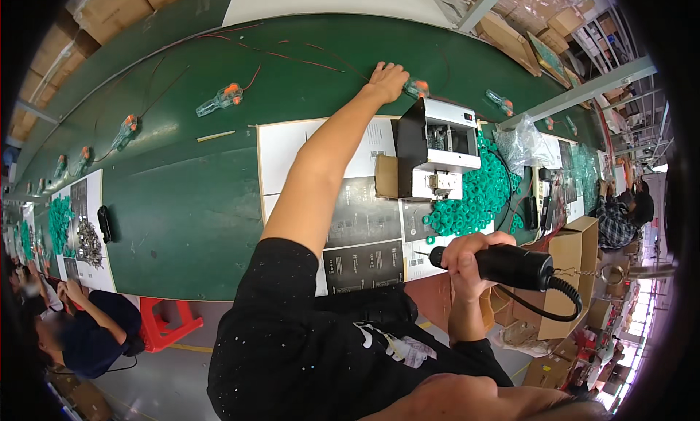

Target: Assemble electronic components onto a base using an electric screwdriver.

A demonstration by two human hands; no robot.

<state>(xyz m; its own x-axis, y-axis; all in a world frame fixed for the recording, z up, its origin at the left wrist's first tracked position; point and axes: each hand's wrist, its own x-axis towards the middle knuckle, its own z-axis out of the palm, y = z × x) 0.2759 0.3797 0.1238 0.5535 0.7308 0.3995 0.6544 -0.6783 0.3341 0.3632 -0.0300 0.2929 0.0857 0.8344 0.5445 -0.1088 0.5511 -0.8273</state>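
Nearest: right hand (470, 259) wrapped tight around a black electric screwdriver (503, 264), fingers closed on the barrel near its tip end, coiled black cord (554, 304) trailing off the rear. Tool lies roughly level, just over the near edge of the green table (189, 202), tip pointing left above the printed paper sheets (364, 231).

Just beyond the tool: pile of green rings (474, 195) spread around a small black-and-white machine (437, 151), with a brown cardboard piece (386, 175) against the machine's left side.

Farther: left arm stretched straight across the table, left hand (388, 79) palm down at the far side, fingers curled onto a clear plastic part with orange insert (417, 89); part sits at the hand's right edge, touching the fingers. Cannot tell if actually pinched or just covered.

More of the same clear-and-orange parts (219, 100) lie apart to the left, thin red and black wires (292, 56) running along the far side. Another person (87, 326) sits lower left.
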